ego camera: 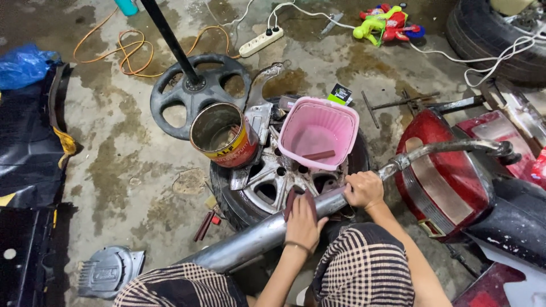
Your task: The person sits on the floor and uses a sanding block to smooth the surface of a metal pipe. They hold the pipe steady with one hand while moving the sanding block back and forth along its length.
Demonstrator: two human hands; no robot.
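The left hand [302,223] is pressing a dark reddish sanding sheet [300,203] with flat, together fingers onto the long curved grey metal pipe [273,230], while the right hand [363,189] is wrapping curled fingers around it just beyond.

left hand [302,223]: bare, no glove | left wrist: thin dark bracelet [297,245] | right hand [364,189]: bare, no ring seen | forearms: bare, no sleeves in view | legs: loose trousers [364,273], dark brown and cream check, fine grid on both knees | feet: hidden
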